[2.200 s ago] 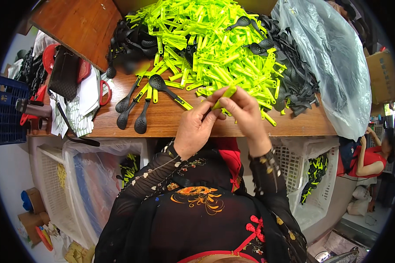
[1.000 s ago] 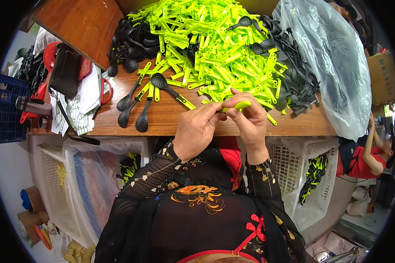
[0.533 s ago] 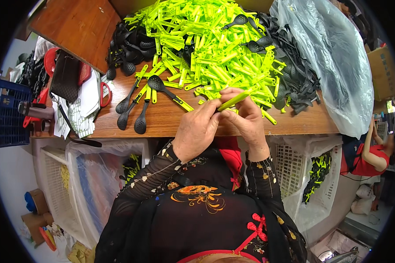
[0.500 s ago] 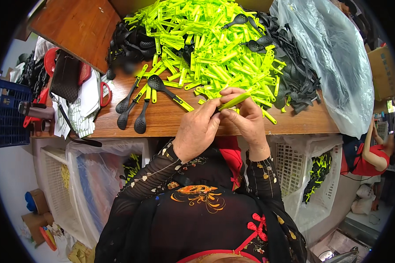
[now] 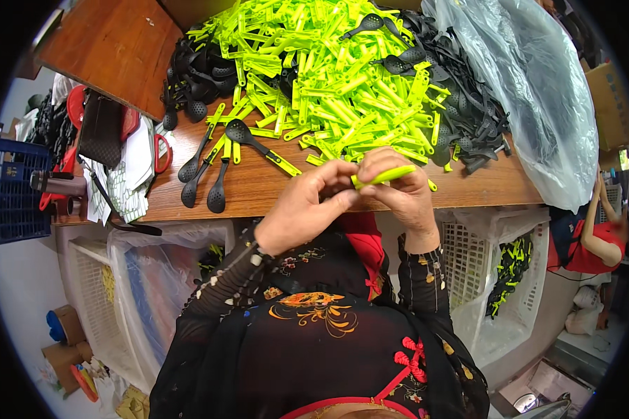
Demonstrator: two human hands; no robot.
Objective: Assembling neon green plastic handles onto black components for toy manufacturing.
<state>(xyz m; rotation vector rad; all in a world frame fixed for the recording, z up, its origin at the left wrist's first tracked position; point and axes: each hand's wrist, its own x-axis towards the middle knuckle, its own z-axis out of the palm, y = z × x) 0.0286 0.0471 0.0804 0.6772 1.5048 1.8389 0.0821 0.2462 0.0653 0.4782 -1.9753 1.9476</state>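
Observation:
A bright green plastic handle (image 5: 388, 175) is gripped between the thumb and fingers of my right hand (image 5: 407, 199), in front of the table edge. My left hand (image 5: 307, 209) is closed, fingertips and thumb brought together at the handle's left end; what they pinch is hidden. Just beyond both hands rises a large heap of loose green handles (image 5: 342, 91). Left of my hands lie several black slotted spoons with green handles, among them one spoon (image 5: 238, 130) pointing toward my left hand and another spoon (image 5: 217, 195) near the table edge.
Black spoon heads (image 5: 461, 91) are piled right of the heap beside a clear plastic bag (image 5: 517, 91). A wooden board (image 5: 112, 52), papers and red-handled scissors (image 5: 163, 153) occupy the left. Lined white crates (image 5: 94, 279) stand below the table; another person (image 5: 590, 237) is at far right.
My left hand has shifted slightly left, its fingers drawing back along the green handle. The handle has turned flatter in my right hand, and the view has shifted a little.

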